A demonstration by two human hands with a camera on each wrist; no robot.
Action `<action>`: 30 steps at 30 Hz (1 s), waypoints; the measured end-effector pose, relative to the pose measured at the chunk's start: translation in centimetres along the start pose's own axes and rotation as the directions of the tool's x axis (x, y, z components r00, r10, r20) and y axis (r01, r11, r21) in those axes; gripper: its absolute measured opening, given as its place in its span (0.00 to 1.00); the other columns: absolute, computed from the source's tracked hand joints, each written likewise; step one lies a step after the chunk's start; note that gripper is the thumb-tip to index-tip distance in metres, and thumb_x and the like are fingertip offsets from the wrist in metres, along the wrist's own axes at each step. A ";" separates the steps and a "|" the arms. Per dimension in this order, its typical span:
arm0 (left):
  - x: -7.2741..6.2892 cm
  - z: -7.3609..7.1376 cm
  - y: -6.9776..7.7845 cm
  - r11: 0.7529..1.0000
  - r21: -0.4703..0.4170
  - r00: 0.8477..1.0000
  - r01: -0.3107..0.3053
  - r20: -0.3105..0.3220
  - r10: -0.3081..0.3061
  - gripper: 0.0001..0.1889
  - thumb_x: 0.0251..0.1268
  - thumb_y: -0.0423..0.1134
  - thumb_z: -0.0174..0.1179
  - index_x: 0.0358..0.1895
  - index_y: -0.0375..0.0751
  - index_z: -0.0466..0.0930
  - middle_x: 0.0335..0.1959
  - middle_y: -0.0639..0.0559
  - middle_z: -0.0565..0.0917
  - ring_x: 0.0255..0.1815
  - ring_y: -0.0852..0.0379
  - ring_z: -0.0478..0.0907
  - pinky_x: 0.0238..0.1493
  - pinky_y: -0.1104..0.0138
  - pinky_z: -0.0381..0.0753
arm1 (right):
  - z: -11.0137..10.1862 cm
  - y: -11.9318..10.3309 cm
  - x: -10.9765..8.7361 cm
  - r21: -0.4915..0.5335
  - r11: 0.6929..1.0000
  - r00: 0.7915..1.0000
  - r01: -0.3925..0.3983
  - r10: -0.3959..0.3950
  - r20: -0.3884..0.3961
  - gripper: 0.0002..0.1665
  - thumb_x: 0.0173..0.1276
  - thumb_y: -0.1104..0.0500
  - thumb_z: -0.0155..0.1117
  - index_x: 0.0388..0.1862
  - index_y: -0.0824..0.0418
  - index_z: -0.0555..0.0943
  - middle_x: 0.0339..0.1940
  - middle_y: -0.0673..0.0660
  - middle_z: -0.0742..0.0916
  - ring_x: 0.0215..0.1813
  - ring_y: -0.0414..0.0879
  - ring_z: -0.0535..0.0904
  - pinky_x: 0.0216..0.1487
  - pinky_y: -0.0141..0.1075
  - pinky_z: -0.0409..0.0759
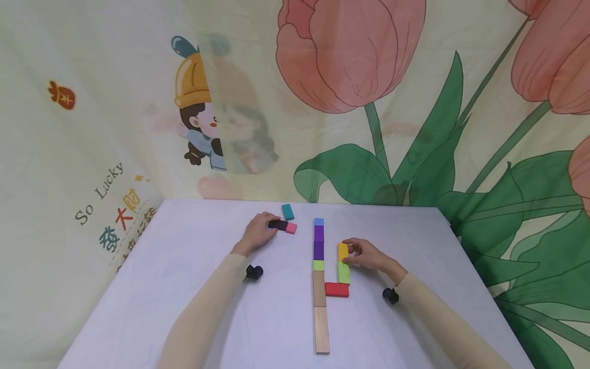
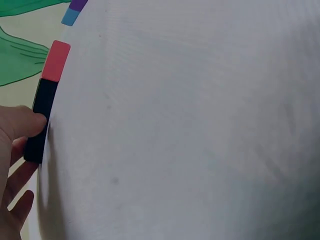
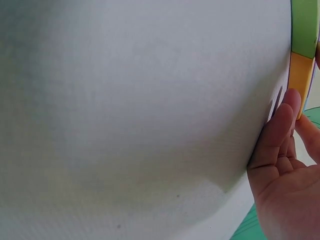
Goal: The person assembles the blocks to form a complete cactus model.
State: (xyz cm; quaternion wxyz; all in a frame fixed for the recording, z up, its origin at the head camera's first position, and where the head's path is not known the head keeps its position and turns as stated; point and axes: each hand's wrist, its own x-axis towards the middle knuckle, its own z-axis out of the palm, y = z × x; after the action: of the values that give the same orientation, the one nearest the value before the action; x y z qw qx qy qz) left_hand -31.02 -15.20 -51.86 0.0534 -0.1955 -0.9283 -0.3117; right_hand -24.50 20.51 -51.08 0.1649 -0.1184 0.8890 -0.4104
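Observation:
Toward the far left of the table, my left hand pinches a black block between thumb and fingers. A pink block meets the black one end to end. Just beyond lies a teal block, apart from both. On the other side, my right hand holds a yellow block by its sides, thumb at the near end. The yellow block's near end abuts a green block, whose own near end meets a red block lying crosswise.
A straight row runs down the middle of the white table: a blue block, purple blocks, a light green block and wooden blocks. The red block's left end touches this row. A printed curtain hangs behind the table.

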 end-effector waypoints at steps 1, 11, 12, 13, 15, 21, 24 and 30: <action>0.0 -0.1 0.0 1.000 0.012 1.000 0.009 0.008 -0.009 0.20 0.60 0.32 0.65 0.57 0.37 0.82 0.54 0.40 0.81 0.55 0.42 0.76 0.58 0.51 0.74 | 0.0 0.0 0.0 0.002 1.000 1.000 0.002 -0.002 0.001 0.34 0.61 0.61 0.73 0.65 0.70 0.73 0.40 0.56 0.77 0.39 0.48 0.71 0.38 0.34 0.73; -0.3 -1.2 0.4 0.995 0.082 0.990 0.049 0.130 -0.060 0.18 0.60 0.36 0.68 0.53 0.37 0.84 0.45 0.45 0.82 0.46 0.49 0.77 0.53 0.56 0.76 | 0.1 -0.2 -0.1 -0.014 1.000 1.000 -0.017 0.017 -0.007 0.34 0.62 0.61 0.73 0.65 0.69 0.73 0.40 0.57 0.78 0.40 0.49 0.71 0.39 0.34 0.75; -0.5 -1.3 0.5 0.996 0.077 0.988 0.054 0.141 -0.065 0.18 0.59 0.37 0.69 0.52 0.37 0.84 0.45 0.46 0.82 0.45 0.50 0.78 0.52 0.56 0.77 | 0.1 -0.2 -0.1 -0.017 1.000 1.000 -0.020 0.020 -0.007 0.34 0.62 0.60 0.73 0.65 0.68 0.73 0.40 0.57 0.78 0.40 0.49 0.71 0.39 0.34 0.75; -0.7 -1.5 0.7 0.996 0.069 0.986 0.061 0.153 -0.071 0.17 0.58 0.37 0.69 0.51 0.38 0.85 0.44 0.46 0.82 0.44 0.50 0.77 0.52 0.56 0.77 | 0.1 -0.2 0.0 -0.021 1.000 1.000 -0.022 0.022 -0.007 0.34 0.62 0.60 0.73 0.65 0.68 0.73 0.40 0.57 0.78 0.40 0.48 0.71 0.39 0.34 0.75; -1.2 -1.7 1.3 0.996 0.050 0.982 0.069 0.172 -0.077 0.16 0.57 0.37 0.70 0.50 0.39 0.85 0.42 0.48 0.82 0.43 0.51 0.78 0.50 0.56 0.77 | 0.1 -0.1 0.0 -0.022 0.999 1.000 -0.024 0.024 -0.008 0.34 0.62 0.60 0.73 0.65 0.68 0.73 0.40 0.57 0.78 0.40 0.48 0.71 0.39 0.34 0.75; -2.6 -1.6 3.2 1.000 -0.003 0.966 0.001 0.259 0.000 0.16 0.53 0.38 0.73 0.46 0.42 0.85 0.36 0.54 0.81 0.38 0.56 0.76 0.44 0.62 0.77 | 0.1 0.1 0.2 -0.021 0.999 1.000 -0.024 0.024 -0.016 0.34 0.62 0.60 0.73 0.65 0.69 0.73 0.40 0.57 0.77 0.40 0.48 0.71 0.38 0.34 0.74; -3.2 -0.9 4.1 0.998 -0.028 0.949 -0.060 0.308 0.065 0.16 0.52 0.38 0.74 0.45 0.42 0.84 0.35 0.56 0.81 0.36 0.59 0.76 0.42 0.65 0.77 | 0.2 0.1 0.1 -0.017 0.999 1.000 -0.027 0.027 -0.013 0.34 0.62 0.60 0.73 0.65 0.69 0.73 0.40 0.57 0.77 0.40 0.48 0.71 0.38 0.33 0.74; -3.8 0.1 6.0 0.986 -0.021 0.914 -0.163 0.374 0.159 0.15 0.50 0.38 0.74 0.42 0.42 0.84 0.35 0.55 0.82 0.37 0.58 0.76 0.43 0.65 0.77 | 0.3 0.0 0.1 -0.013 0.999 0.999 -0.031 0.031 -0.008 0.35 0.62 0.60 0.73 0.65 0.68 0.73 0.40 0.57 0.77 0.40 0.48 0.71 0.37 0.32 0.74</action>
State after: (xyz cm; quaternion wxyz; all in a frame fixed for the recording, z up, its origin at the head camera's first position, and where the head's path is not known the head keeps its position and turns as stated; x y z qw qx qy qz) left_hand -25.16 -12.05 -49.46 -0.0983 -0.3268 -0.9038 -0.2581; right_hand -24.46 20.30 -51.29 0.1669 -0.1041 0.8941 -0.4024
